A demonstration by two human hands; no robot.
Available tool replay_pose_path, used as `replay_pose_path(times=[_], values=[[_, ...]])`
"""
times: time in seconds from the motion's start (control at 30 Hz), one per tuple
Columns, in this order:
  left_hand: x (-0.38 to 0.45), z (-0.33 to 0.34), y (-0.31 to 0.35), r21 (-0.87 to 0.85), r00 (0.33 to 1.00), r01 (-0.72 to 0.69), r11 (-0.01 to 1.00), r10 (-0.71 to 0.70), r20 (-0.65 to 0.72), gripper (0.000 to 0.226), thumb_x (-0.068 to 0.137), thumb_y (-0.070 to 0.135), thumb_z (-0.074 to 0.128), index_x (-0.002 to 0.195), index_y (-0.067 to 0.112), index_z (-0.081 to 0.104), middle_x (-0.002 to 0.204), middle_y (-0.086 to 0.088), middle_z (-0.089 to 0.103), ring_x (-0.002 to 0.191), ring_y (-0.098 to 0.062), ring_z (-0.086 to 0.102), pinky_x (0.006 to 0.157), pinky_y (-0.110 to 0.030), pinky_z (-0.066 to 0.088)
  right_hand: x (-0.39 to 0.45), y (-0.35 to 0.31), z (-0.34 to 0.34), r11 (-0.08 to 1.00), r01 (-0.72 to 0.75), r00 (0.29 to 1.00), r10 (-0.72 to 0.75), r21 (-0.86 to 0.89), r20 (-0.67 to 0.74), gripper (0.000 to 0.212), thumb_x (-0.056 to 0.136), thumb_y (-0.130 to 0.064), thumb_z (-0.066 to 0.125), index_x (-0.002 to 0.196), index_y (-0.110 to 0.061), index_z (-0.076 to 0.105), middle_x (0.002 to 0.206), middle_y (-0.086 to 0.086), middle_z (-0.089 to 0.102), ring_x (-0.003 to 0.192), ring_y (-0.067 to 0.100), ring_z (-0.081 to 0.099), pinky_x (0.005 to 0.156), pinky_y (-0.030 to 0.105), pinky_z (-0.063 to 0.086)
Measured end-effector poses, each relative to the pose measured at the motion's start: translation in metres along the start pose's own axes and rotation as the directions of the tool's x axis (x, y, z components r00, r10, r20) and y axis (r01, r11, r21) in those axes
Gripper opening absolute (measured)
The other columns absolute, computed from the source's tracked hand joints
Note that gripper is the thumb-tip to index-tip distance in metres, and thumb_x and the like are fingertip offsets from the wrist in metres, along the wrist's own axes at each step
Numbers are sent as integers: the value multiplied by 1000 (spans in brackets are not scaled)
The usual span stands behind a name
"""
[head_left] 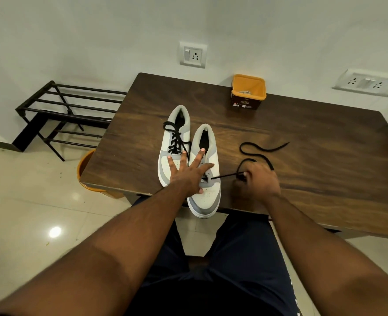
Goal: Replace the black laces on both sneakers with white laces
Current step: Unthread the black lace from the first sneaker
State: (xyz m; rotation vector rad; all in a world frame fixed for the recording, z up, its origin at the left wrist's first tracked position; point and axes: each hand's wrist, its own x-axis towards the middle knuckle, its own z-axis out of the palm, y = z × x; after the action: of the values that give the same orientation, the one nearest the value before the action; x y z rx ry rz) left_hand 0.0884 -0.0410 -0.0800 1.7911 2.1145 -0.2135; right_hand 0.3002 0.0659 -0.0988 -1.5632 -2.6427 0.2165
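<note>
Wooden table [302, 156], hands [188, 174] unlacing sneaker [208, 195]

**A room in a home**

You are seated at a dark wooden table [302, 137] pushed against a plain pale wall. On that wall sit two switch-and-socket plates [193, 54]. A black metal shoe rack [69, 110] stands on the glossy tiled floor [28, 201] to your left, and an orange bucket [85, 169] is tucked beside the table.
</note>
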Motion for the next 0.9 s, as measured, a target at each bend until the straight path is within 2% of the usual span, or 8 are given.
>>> replay_pose_path(times=[0.1, 0.27, 0.4, 0.5, 0.6, 0.73, 0.8, 0.9], values=[[1, 0, 1, 5, 1000, -1, 1000, 1, -1, 92, 83, 39, 73, 149, 49, 10, 158, 11, -29, 146, -43, -16, 104, -76, -7, 2, 24, -7, 957, -232, 971, 239, 174, -22, 13, 97, -21, 47, 96, -12, 58, 103, 10, 59, 94, 31, 57, 74, 37, 46], [3, 2, 0, 4, 1000, -1, 1000, 1, -4, 92, 83, 39, 73, 149, 50, 9, 158, 11, -29, 145, -43, -18, 104, -76, -8, 7, 28, -11, 896, -312, 947, 318, 316, 35, 20, 93, -23, 60, 74, -18, 54, 89, 7, 60, 84, 26, 58, 67, 29, 35], [2, 2, 1, 4, 1000, 1, 1000, -1, -20, 91, 84, 39, 73, 148, 51, 10, 158, 10, -30, 146, -42, -19, 103, -75, -9, 13, 23, -14, 760, -390, 875, 481, 520, -47, 15, 90, -20, 65, 92, -7, 72, 98, 11, 67, 89, 26, 62, 71, 28, 41], [1, 3, 2, 18, 999, -9, 1000, 10, -49, 91, 83, 38, 73, 149, 50, 11, 158, 8, -30, 147, -41, -16, 104, -74, -11, 18, 21, -26, 596, -358, 833, 552, 719, -43, 18, 91, -14, 64, 103, -2, 71, 98, 9, 69, 91, 19, 61, 73, 24, 41], [1, -1, 6, 52, 999, -3, 999, 5, -53, 89, 85, 34, 73, 149, 47, 13, 160, 4, -27, 146, -41, -17, 103, -74, -13, 22, 21, -32, 509, -294, 834, 550, 809, -43, 27, 91, -9, 62, 117, -3, 66, 108, 7, 68, 99, 17, 61, 81, 22, 43], [-1, -7, 33, 158, 988, 45, 986, -21, -152, 64, 92, 19, 57, 146, 35, 27, 161, -12, -20, 144, -45, -22, 103, -75, -13, 11, 30, -9, 639, -395, 848, 530, 660, -5, 25, 90, -12, 64, 114, -4, 68, 113, 13, 68, 107, 26, 62, 86, 25, 43], [1, -6, 50, 165, 978, 14, 986, 21, -206, 54, 92, 18, 50, 142, 31, 32, 161, -13, -19, 144, -44, -22, 103, -73, -16, 3, 35, 3, 690, -455, 854, 518, 563, 56, 28, 90, -17, 65, 116, -8, 67, 118, 13, 66, 110, 28, 60, 90, 30, 45], [9, -5, 69, 196, 984, -55, 979, 86, -156, 56, 92, 18, 47, 145, 28, 32, 163, -12, -11, 145, -43, -21, 105, -67, -21, 1, 37, 10, 786, -428, 894, 442, 446, 79, 38, 89, -23, 65, 125, -11, 61, 128, 9, 56, 118, 29, 52, 98, 35, 43]])
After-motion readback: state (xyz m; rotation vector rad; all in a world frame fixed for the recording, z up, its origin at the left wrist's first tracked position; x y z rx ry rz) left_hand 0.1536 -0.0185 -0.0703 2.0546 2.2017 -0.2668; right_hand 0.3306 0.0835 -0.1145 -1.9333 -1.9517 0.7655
